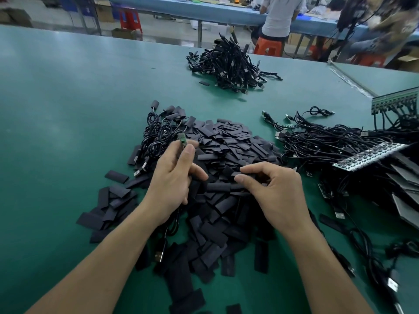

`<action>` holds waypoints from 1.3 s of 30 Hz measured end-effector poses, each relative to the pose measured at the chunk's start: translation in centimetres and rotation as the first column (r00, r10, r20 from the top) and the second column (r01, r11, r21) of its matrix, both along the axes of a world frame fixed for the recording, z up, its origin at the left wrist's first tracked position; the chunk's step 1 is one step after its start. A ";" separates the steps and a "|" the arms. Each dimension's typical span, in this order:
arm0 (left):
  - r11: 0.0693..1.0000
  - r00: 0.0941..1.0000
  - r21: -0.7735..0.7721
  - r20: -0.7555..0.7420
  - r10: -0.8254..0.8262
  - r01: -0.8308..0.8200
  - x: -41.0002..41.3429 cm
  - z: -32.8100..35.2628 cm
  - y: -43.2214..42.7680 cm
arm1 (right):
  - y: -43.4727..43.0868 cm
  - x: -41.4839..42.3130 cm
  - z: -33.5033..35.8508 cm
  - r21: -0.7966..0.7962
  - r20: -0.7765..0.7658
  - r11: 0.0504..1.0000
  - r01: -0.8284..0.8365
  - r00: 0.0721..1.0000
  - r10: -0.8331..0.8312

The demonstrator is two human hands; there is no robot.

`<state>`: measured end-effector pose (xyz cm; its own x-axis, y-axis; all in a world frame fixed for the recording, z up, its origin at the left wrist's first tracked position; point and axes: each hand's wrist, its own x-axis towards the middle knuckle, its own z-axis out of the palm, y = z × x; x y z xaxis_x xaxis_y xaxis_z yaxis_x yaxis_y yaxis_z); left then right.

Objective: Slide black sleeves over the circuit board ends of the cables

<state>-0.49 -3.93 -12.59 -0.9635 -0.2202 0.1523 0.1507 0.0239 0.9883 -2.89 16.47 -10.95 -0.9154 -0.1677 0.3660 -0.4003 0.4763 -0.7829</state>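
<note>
I see left hand (171,180) pinching green circuit-board cable end (182,139) clear for sleeving; right hand (274,191) pinches flat black sleeve (230,172) off the sleeve pile (226,143).

An electronics assembly workshop: long green-matted bench (68,91) heaped with black sleeves (226,146) and cables (229,62), circuit-board panels (394,103), workers seated on orange stools (268,47) behind.

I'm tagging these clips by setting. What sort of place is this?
Most likely a factory assembly floor: a long green workbench bears a heap of black sleeves and bundles of cables, and another worker sits on an orange stool at a blue bench behind.
</note>
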 end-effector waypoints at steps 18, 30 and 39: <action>0.992 0.994 -0.085 0.051 -0.094 0.098 0.5 0.5 0.5 | -1.4 1.1 -0.1 0.272 -0.121 0.962 0.038 0.993 -0.005; 0.992 0.992 -0.011 -0.003 -0.130 0.130 0.5 0.0 0.4 | -1.0 0.6 0.3 -0.127 -0.030 0.992 0.019 0.999 -0.023; 0.994 0.994 -0.006 -0.002 -0.105 0.105 0.6 0.0 0.4 | -1.0 0.7 0.0 0.025 -0.018 0.998 -0.057 0.998 0.058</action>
